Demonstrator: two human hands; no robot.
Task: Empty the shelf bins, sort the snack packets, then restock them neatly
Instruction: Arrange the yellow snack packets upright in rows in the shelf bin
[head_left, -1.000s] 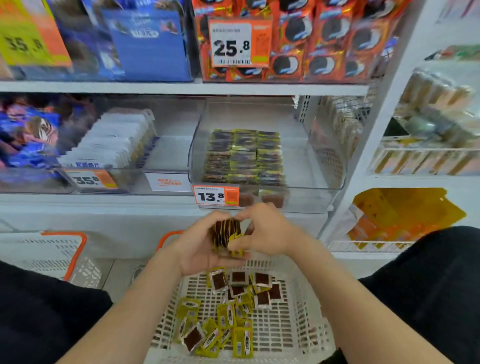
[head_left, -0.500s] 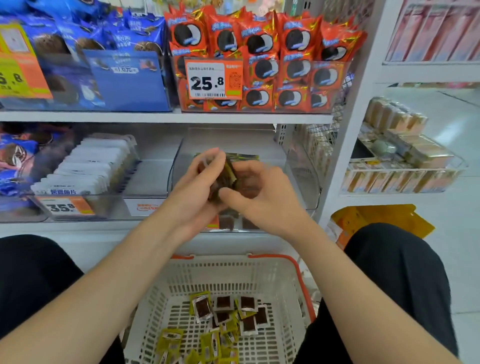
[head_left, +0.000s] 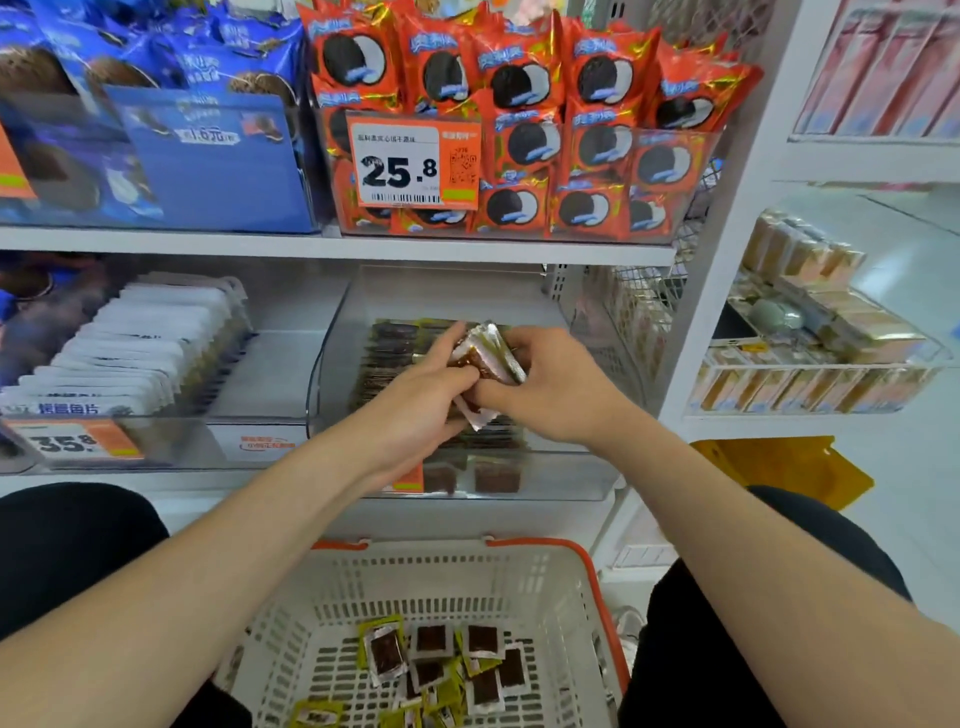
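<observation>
Both hands met over the clear bin (head_left: 332, 374): the left hand (head_left: 415, 397) and the right hand (head_left: 553, 389) gripped a small stack of snack packets (head_left: 491, 351) with curled fingers, just above the rows of packets (head_left: 389, 358) lying in that bin. The left forearm covered most of its orange price tag (head_left: 410, 480). Just left stood a bin of white packets (head_left: 130, 343); red cookie packs (head_left: 597, 145) filled the shelf above. Below, a white basket (head_left: 597, 582) held loose packets (head_left: 441, 662).

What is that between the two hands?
A small bunch of snack packets, held from both sides by the left hand and right hand, above the clear bin. The head view shows it.
</observation>
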